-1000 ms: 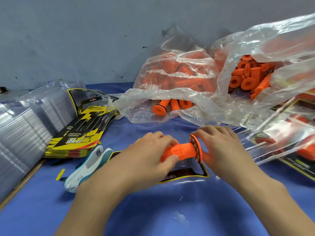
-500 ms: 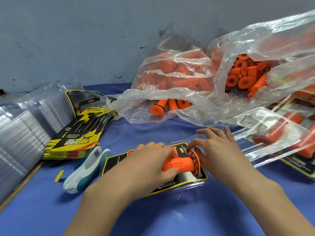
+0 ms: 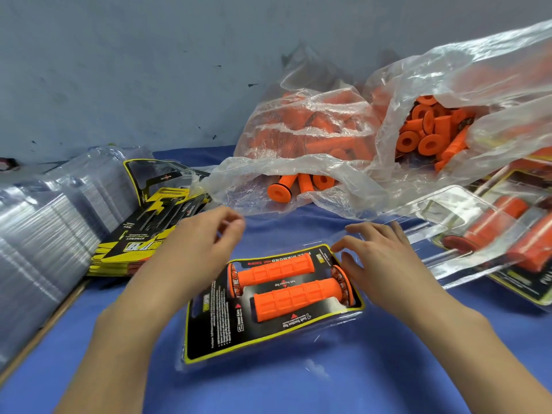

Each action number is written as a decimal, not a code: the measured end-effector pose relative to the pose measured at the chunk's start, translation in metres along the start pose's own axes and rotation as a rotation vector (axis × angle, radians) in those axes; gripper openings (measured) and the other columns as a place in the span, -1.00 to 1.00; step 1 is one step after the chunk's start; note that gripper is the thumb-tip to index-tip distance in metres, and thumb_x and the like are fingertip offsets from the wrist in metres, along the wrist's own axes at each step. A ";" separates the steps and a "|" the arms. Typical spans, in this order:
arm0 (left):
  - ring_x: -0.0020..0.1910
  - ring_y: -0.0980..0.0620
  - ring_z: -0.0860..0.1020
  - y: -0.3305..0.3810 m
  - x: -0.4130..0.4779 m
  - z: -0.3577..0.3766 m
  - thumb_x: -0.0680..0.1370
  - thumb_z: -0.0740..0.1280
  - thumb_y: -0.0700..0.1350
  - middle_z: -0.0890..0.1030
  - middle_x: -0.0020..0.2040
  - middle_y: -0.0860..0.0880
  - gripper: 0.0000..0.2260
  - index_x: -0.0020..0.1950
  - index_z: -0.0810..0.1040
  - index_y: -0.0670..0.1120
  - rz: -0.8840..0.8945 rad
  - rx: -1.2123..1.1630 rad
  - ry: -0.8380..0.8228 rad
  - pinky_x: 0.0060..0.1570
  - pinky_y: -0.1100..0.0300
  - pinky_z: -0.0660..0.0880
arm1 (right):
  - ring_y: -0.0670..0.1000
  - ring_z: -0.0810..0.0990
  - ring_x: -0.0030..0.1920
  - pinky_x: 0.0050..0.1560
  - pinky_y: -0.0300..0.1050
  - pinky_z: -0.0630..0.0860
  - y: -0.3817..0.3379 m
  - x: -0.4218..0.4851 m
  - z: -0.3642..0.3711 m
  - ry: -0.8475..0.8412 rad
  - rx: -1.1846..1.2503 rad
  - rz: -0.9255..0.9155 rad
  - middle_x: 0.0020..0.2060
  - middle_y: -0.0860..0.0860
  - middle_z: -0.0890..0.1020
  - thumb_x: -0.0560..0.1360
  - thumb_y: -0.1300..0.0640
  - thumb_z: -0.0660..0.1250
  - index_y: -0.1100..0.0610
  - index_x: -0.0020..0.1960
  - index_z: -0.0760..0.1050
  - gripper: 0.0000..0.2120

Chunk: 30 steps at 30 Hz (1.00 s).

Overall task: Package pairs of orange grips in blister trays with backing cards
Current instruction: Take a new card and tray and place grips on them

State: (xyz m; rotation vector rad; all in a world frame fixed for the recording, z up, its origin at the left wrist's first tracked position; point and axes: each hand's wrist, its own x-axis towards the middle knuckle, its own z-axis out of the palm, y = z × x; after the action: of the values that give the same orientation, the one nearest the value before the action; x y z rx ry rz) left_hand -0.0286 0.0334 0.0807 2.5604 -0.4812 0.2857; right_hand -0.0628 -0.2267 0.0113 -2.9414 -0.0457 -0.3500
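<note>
Between your hands, on the blue counter (image 3: pixel 268 389), lies a blister tray (image 3: pixel 209 348) with a black-and-yellow backing card (image 3: pixel 218 324) and two orange grips (image 3: pixel 295 291) lying side by side. Your left hand (image 3: pixel 194 249) hovers above its far left corner, fingers loosely curled, holding nothing. Your right hand (image 3: pixel 379 261) is spread open, fingertips touching the tray's right edge. Beyond both hands, clear bags (image 3: pixel 328 162) hold more loose grips.

Matt, seemingly rubber grips (image 3: pixel 285 282); glossy clear plastic tray (image 3: pixel 334 330); cloth table (image 3: pixel 298 389).

2 bare forearms, no sleeves or gloves.
</note>
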 end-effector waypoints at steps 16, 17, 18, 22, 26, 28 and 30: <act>-0.38 -0.15 0.63 -0.064 -0.089 0.021 0.67 0.12 0.08 0.66 -0.29 -0.09 -0.65 -0.19 0.46 -0.09 -0.498 -0.075 -0.010 -0.18 0.01 0.57 | 0.10 0.43 0.13 0.20 -0.03 0.33 -0.004 -0.047 -0.003 0.500 0.333 0.062 0.11 -0.02 0.57 0.50 0.30 0.32 0.01 0.28 0.50 -0.61; -0.47 -0.12 0.60 -0.065 -0.088 0.020 0.67 0.11 0.06 0.65 -0.35 -0.07 -0.63 -0.21 0.46 -0.11 -0.492 -0.100 -0.030 -0.26 0.06 0.55 | 0.10 0.42 0.13 0.19 -0.02 0.34 -0.003 -0.050 -0.002 0.501 0.344 0.071 0.11 -0.02 0.56 0.50 0.31 0.32 -0.01 0.27 0.50 -0.60; -0.54 -0.08 0.57 -0.066 -0.087 0.020 0.68 0.11 0.03 0.63 -0.41 -0.05 -0.62 -0.23 0.47 -0.14 -0.488 -0.131 -0.044 -0.38 0.12 0.51 | 0.12 0.43 0.12 0.19 0.02 0.34 -0.002 -0.053 0.000 0.514 0.343 0.086 0.11 -0.01 0.56 0.49 0.33 0.33 0.00 0.26 0.51 -0.60; -0.65 0.07 0.42 -0.066 -0.084 0.019 0.68 0.15 -0.03 0.54 -0.56 0.04 -0.64 -0.22 0.49 -0.19 -0.494 -0.243 -0.046 -0.60 0.30 0.31 | 0.26 0.37 0.30 0.33 0.08 0.23 -0.002 -0.059 0.007 0.749 0.395 0.363 0.31 0.19 0.42 0.49 0.24 0.32 0.10 0.27 0.49 -0.64; -0.68 0.11 0.40 -0.066 -0.079 0.021 0.67 0.18 -0.05 0.54 -0.56 0.03 -0.70 -0.18 0.50 -0.16 -0.493 -0.302 -0.028 -0.62 0.28 0.32 | 0.11 0.39 0.31 0.33 -0.02 0.34 -0.005 -0.065 0.014 0.757 0.885 0.739 0.44 0.15 0.21 0.50 0.22 0.34 0.07 0.40 0.29 -0.50; -0.66 0.11 0.42 -0.067 -0.076 0.022 0.67 0.18 -0.04 0.56 -0.54 0.01 -0.71 -0.18 0.50 -0.14 -0.485 -0.288 -0.023 -0.60 0.27 0.34 | 0.04 0.54 0.05 0.07 -0.21 0.50 -0.004 -0.064 0.016 0.707 1.084 0.730 0.32 0.02 0.36 0.54 0.21 0.31 0.01 0.40 0.29 -0.53; -0.62 0.06 0.45 -0.068 -0.074 0.024 0.67 0.17 -0.04 0.58 -0.50 -0.04 -0.72 -0.18 0.49 -0.11 -0.476 -0.269 -0.009 -0.54 0.22 0.38 | -0.04 0.57 -0.14 -0.26 -0.44 0.48 -0.008 -0.064 0.013 0.719 1.196 0.624 0.11 -0.16 0.48 0.56 0.23 0.30 -0.03 0.31 0.34 -0.62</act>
State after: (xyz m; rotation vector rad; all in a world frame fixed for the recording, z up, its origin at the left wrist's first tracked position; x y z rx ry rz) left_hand -0.0670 0.0958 0.0084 2.3228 0.0906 0.0329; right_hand -0.1221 -0.2168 -0.0151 -1.4408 0.5332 -0.8518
